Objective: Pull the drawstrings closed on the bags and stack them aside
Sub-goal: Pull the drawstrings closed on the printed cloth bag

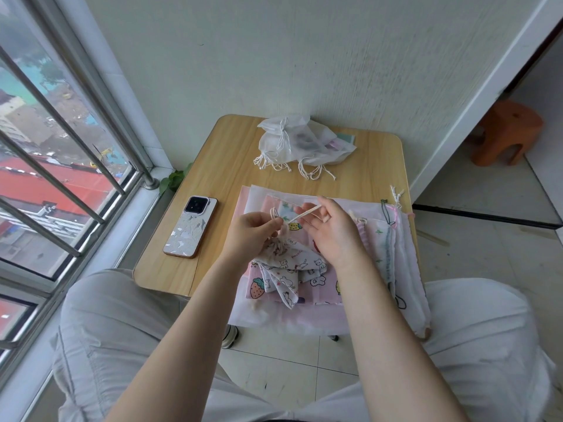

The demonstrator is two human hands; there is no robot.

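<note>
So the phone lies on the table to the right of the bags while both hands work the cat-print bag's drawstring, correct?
Not quite: the head view shows the phone lying to the left of the bags, on the window side. Both the left hand and right hand do work the drawstring of the cat-print bag.

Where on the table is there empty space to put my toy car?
Bare wood shows between the phone and the white bag pile, and in front of the phone at the table edge. The right side is crowded with flat bags under both hands.

Barred window (61, 166) left, pale wall (304, 56), wooden table (219, 166), orange stool (502, 132), tiled floor (487, 245).
</note>
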